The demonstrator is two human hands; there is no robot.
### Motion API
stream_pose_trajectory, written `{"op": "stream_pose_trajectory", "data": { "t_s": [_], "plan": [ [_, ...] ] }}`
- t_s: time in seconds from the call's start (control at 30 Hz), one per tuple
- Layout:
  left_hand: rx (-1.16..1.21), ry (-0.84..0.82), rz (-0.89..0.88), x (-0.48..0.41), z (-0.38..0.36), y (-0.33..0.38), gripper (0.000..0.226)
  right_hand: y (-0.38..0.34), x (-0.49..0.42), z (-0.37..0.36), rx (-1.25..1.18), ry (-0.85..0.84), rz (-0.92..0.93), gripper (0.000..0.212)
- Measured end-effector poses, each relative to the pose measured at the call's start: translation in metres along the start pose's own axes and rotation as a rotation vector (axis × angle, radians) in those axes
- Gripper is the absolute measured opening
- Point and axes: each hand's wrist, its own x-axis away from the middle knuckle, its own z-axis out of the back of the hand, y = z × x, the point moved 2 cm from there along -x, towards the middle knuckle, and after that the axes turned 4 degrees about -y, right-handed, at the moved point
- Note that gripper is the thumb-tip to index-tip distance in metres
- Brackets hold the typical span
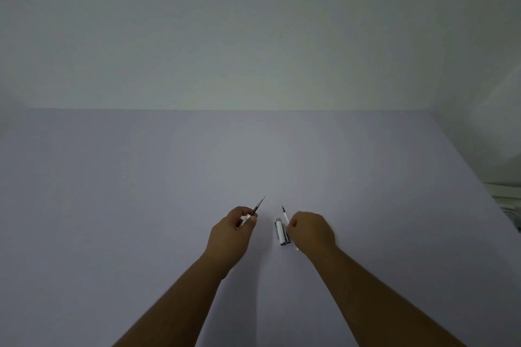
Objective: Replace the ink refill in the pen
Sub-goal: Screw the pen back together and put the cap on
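Two hands work low over the surface (pixel 141 191): left hand (pixel 229 231) grasps a dark refill (pixel 258 207) (tip far); right hand (pixel 311 231) pinches a white refill (pixel 285 215); pen barrel (pixel 282 232) lies between.

On the surface (pixel 141 205), the pen barrel (pixel 282 232) lies between both hands, refill (pixel 285 215) just right of it.

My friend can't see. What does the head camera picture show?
Two bare hands hover over a pale table: the left hand holds a dark-tipped pen part, the right hand a thin white refill. A silver pen piece lies between them.
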Motion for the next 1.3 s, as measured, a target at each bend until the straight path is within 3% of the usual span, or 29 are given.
{"op": "stream_pose_trajectory", "data": {
  "t_s": [0.37, 0.47, 0.6, 0.7, 1.1, 1.3],
  "plan": [
    [-0.005, -0.043, -0.007, -0.006, -0.002, -0.004, 0.018, -0.006, -0.003, -0.013, -0.027, 0.032, -0.113, 0.040],
    [-0.009, -0.050, -0.010, -0.007, 0.000, -0.004, 0.015, -0.009, -0.003, -0.002, -0.348, 0.084, -0.098, 0.025],
    [-0.030, -0.062, -0.012, -0.006, 0.001, -0.002, 0.015, -0.023, -0.003, 0.021, -1.087, 0.070, -0.041, 0.011],
    [-0.046, -0.066, -0.029, -0.004, 0.001, 0.001, 0.016, -0.033, 0.003, 0.033, -1.327, 0.008, 0.035, 0.008],
    [-0.062, -0.037, -0.076, 0.008, 0.006, 0.013, 0.016, -0.044, 0.034, 0.033, -1.184, -0.054, 0.155, 0.008],
    [-0.073, -0.015, -0.085, 0.015, 0.011, 0.017, 0.017, -0.045, 0.046, 0.040, -1.224, -0.092, 0.209, 0.014]
  ]
}}
